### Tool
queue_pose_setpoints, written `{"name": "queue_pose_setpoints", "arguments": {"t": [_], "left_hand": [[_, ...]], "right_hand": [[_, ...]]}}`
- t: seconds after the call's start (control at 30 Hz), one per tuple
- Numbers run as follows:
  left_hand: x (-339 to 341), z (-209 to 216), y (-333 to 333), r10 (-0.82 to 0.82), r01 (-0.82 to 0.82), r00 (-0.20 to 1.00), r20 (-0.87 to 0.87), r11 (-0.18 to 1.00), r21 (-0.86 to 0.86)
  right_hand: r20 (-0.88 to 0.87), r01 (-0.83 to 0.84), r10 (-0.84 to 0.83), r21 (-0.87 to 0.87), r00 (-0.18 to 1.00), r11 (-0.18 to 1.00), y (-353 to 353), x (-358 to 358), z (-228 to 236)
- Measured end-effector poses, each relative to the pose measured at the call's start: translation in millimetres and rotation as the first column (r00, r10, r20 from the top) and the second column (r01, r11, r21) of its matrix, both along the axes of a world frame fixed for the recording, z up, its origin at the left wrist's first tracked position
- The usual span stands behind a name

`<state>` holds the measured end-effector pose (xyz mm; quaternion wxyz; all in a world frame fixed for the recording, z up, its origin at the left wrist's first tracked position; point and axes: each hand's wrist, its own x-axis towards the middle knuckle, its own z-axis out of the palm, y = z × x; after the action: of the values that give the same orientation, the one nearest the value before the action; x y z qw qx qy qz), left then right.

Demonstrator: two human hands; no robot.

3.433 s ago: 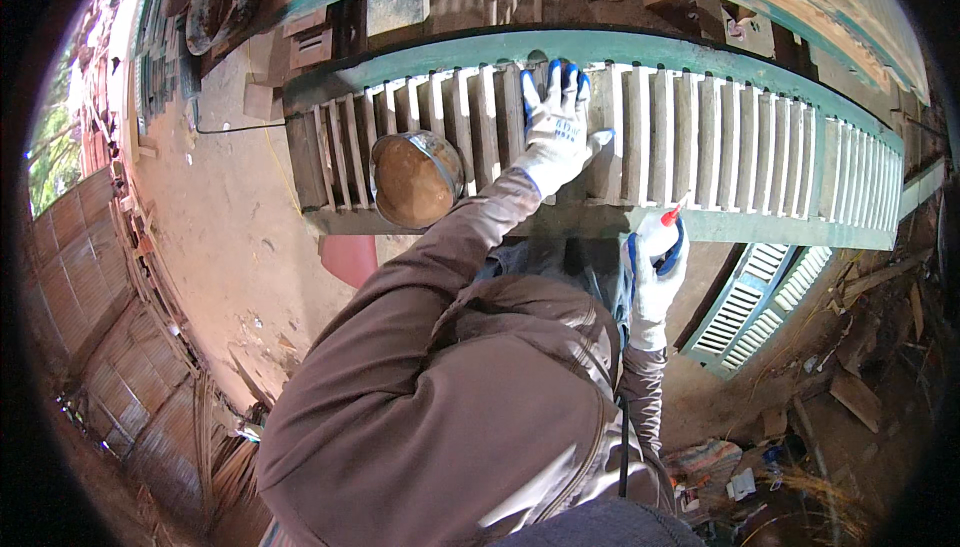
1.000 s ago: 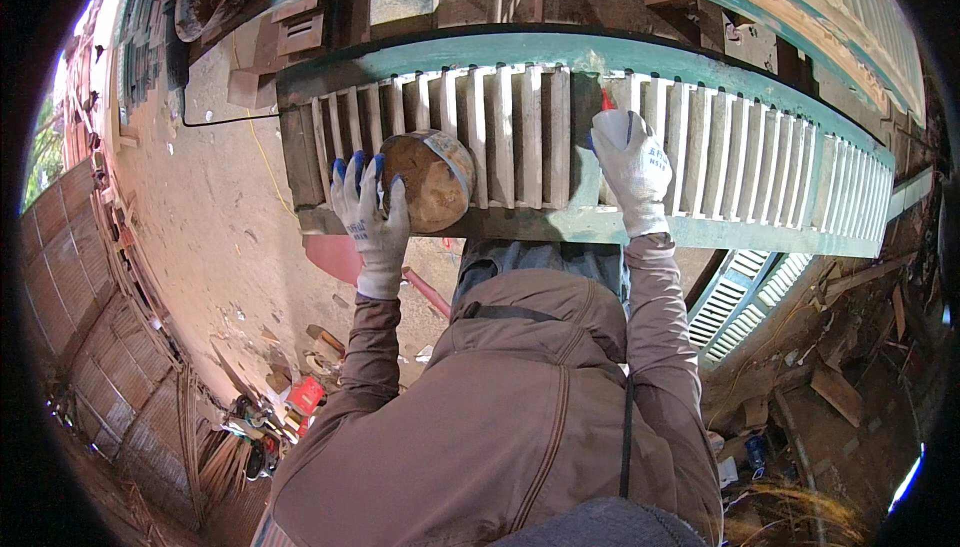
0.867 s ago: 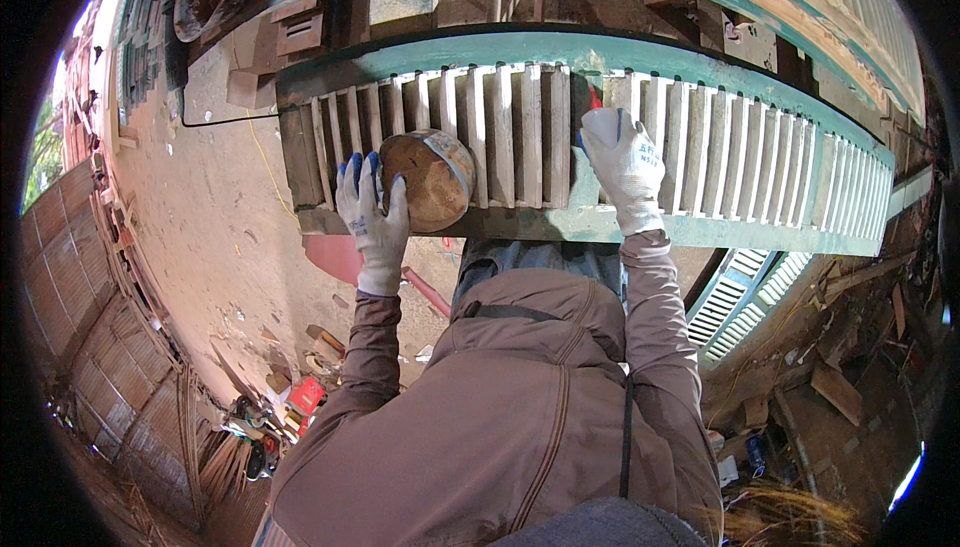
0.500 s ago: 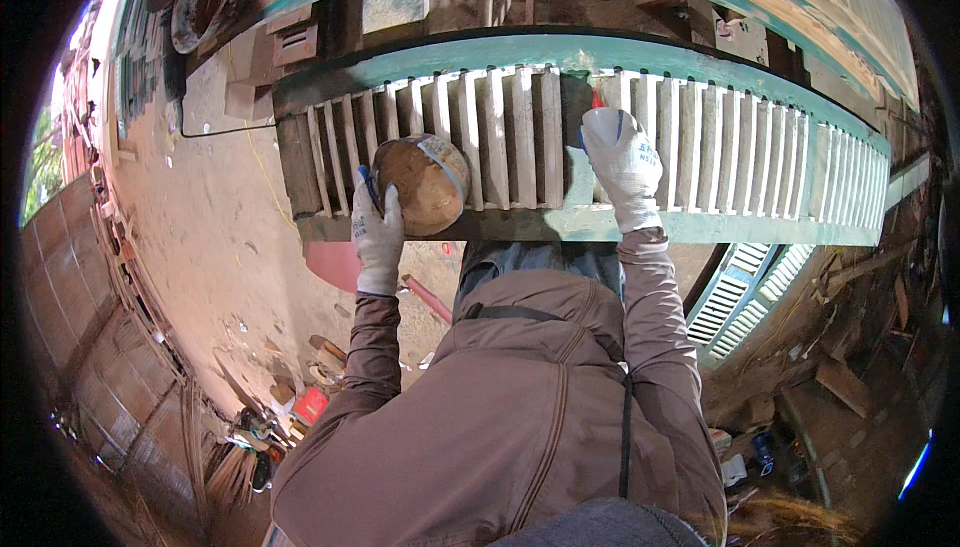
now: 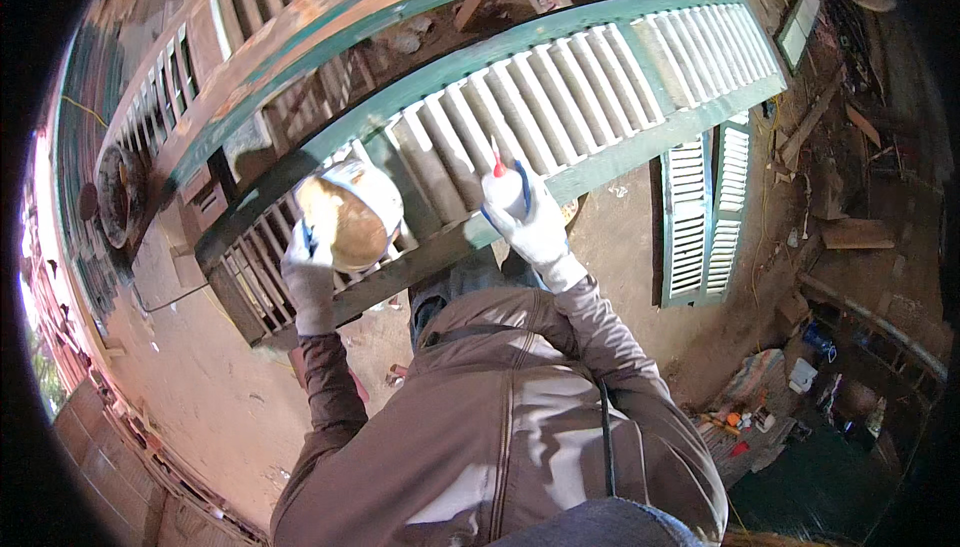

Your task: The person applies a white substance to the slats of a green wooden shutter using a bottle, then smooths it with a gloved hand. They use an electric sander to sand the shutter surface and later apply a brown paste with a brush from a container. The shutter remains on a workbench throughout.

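My left hand, in a pale work glove, grips the rim of a round tub with brown stuff inside. The tub is tipped toward me over the left part of a green louvred shutter. In my gloved right hand is a small white squeeze bottle with a red nozzle pointing away from me. The fingers wrap round the bottle, above the shutter's near rail. Worn grey-brown slats fill the shutter's frame, and a wide cross rail shows beside the tub.
Another louvred shutter lies beyond this one. A pair of smaller green shutters is at the right. Wood scraps and mixed clutter lie farther right. A dark cable runs at the left.
The view has turned, so the shutter now slants up to the right. My right hand has drawn the bottle back from the cross rail, and the tub has tilted more toward me.
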<state>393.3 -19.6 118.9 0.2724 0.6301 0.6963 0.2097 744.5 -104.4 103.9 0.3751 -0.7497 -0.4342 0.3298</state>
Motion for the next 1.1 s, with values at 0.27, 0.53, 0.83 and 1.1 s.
{"name": "queue_pose_setpoints", "arguments": {"t": [0.27,0.53,0.83,1.1], "left_hand": [[265.1,-27.5,25.8,-0.348,0.356,0.928,-0.136,0.933,0.045],[466.3,-59.0,36.6,-0.365,0.338,0.923,-0.121,0.921,-0.194],[497.6,-24.4,19.0,-0.295,0.410,0.785,-0.544,0.907,0.100],[558.0,-77.0,21.1,-0.523,0.542,0.762,-0.382,0.838,-0.066]], "right_hand": [[-0.180,0.287,-0.263,0.119,0.948,0.951,-109.8,179.0,4.9],[-0.253,0.510,-0.490,0.017,0.834,0.860,-228.9,362.6,-0.9],[-0.256,0.484,-0.478,-0.043,0.840,0.874,-197.5,442.2,-7.6],[-0.341,0.366,-0.364,-0.061,0.867,0.928,-130.6,487.1,-23.0]]}}
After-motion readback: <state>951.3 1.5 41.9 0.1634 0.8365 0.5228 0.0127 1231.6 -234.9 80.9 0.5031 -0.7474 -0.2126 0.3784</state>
